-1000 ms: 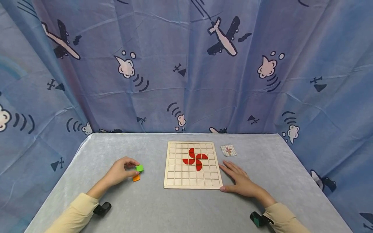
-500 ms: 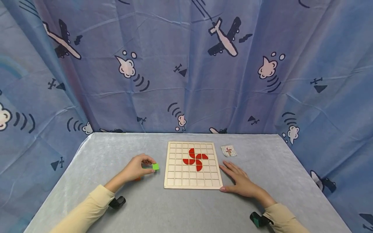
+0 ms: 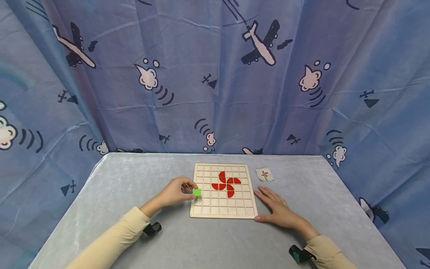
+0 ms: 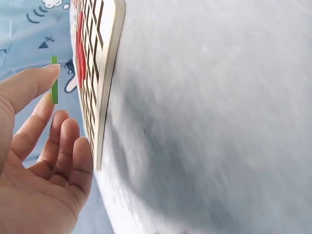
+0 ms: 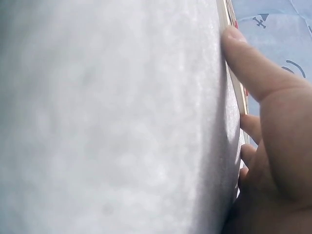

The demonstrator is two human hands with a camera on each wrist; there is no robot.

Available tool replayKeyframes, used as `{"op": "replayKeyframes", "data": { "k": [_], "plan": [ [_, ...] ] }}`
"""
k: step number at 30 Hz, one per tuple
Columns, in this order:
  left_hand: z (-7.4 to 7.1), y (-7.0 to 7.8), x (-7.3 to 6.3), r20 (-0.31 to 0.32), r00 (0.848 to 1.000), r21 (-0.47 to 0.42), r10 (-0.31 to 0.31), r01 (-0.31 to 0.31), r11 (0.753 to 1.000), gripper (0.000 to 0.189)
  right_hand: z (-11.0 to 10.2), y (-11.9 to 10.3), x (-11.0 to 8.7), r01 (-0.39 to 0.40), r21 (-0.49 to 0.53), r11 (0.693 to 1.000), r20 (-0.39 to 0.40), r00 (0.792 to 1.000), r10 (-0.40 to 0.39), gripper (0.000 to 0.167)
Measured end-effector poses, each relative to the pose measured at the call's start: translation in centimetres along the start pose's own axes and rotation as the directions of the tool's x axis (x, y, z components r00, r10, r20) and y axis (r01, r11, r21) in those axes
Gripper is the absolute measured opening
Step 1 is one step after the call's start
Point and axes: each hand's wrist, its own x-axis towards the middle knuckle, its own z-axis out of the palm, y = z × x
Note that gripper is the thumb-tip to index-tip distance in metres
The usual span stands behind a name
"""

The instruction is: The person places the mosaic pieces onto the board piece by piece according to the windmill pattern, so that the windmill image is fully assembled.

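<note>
My left hand (image 3: 175,192) pinches a small green square tile (image 3: 196,192) between thumb and fingers, over the left edge of a wooden grid board (image 3: 208,212). In the left wrist view the tile (image 4: 54,92) appears edge-on and thin, held above the table, while the other fingers curl loosely. Red quarter-round pieces (image 3: 230,191) lie in the board's middle squares as a pinwheel. At the board's right edge rests my right hand (image 3: 279,211), fingers spread, its thumb at the near right corner. In the right wrist view, thumb and fingertips touch the board's side.
A small card (image 3: 265,174) printed with a grid and a pinwheel picture lies right of the board, near its far corner. A grey cloth covers the table (image 3: 221,243). Behind it hangs a blue curtain (image 3: 181,48) with airplane prints.
My left hand has carried the green tile rightward from the table's left side to the board's edge. The orange tile seen there earlier is now out of sight. My right hand has stayed put.
</note>
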Motion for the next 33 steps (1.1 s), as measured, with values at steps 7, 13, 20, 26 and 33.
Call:
{"op": "replayKeyframes", "data": {
  "k": [7, 13, 20, 26, 33],
  "plan": [
    [1.5, 0.8, 1.7, 0.034, 0.999, -0.010, 0.028, -0.027, 1.000, 0.025, 0.0, 0.2, 0.0, -0.010, -0.006, 1.000, 0.003, 1.000, 0.010, 0.091],
    [2.9, 1.4, 2.8, 0.074, 0.994, -0.025, 0.081, -0.080, 0.997, 0.025, 0.0, 0.1, 0.0, -0.006, 0.000, 1.000, 0.003, 1.000, 0.006, 0.091],
    [4.1, 1.8, 3.9, 0.102, 0.991, -0.028, 0.093, -0.090, 0.996, 0.025, -0.1, 0.0, 0.0, -0.018, 0.008, 1.000, 0.009, 1.000, 0.018, 0.091],
    [4.8, 2.4, 4.7, 0.106, 0.990, -0.036, 0.088, -0.085, 0.996, 0.024, -0.2, -0.1, 0.1, -0.025, 0.010, 1.000, 0.013, 1.000, 0.024, 0.091],
    [5.5, 2.5, 5.0, 0.091, 0.994, 0.004, 0.062, -0.062, 0.998, 0.018, -0.2, -0.1, 0.0, -0.026, 0.007, 1.000, 0.018, 1.000, 0.026, 0.091]
  ]
}}
